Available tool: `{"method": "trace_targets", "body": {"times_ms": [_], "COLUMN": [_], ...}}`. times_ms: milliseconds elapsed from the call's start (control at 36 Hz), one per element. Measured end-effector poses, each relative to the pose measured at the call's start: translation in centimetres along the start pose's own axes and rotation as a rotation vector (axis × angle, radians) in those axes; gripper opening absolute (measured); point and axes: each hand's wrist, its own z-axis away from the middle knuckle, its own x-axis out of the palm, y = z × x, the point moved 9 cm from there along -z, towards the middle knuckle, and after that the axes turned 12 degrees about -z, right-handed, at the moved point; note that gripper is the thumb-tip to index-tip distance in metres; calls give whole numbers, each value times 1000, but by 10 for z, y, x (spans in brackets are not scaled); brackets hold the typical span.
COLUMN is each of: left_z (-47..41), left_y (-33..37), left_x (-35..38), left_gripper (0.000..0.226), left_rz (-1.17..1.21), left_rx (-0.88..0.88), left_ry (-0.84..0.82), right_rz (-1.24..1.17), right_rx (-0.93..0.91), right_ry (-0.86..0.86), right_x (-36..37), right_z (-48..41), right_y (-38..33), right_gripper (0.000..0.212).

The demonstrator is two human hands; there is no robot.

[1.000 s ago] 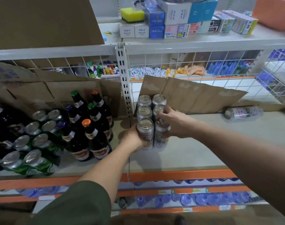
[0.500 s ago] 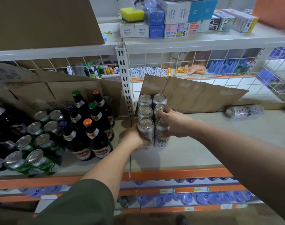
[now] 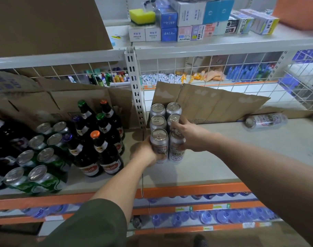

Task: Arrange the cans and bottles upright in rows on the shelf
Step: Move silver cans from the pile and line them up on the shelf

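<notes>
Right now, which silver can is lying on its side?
The lone can at the far right of the shelf, by the cardboard. The six cans by the hands stand upright.

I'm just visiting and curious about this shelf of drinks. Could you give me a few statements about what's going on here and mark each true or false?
1. Six silver cans stand upright in two columns. True.
2. The left hand has its grip on the front-left can. True.
3. The right hand rests on a dark bottle. False: it touches the front-right can.
4. Every silver can is upright. False: one lying can rests on the shelf, far right.
</notes>
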Motion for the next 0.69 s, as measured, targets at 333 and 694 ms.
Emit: {"method": "trace_targets", "body": {"times_ms": [333,694], "left_z": [18,24], "left_y": [6,51], "left_x": [-7,-153], "left_gripper": [77,59], "left_rz": [78,5], "left_rx": [23,162], "left_ry": [-18,96], "right_rz": [32,45], "right_rx": [18,125], "right_ry": [17,65], "right_x": [-5,-88], "right_z": [4,39], "right_y": [-7,5], "right_gripper": [81,110]}}
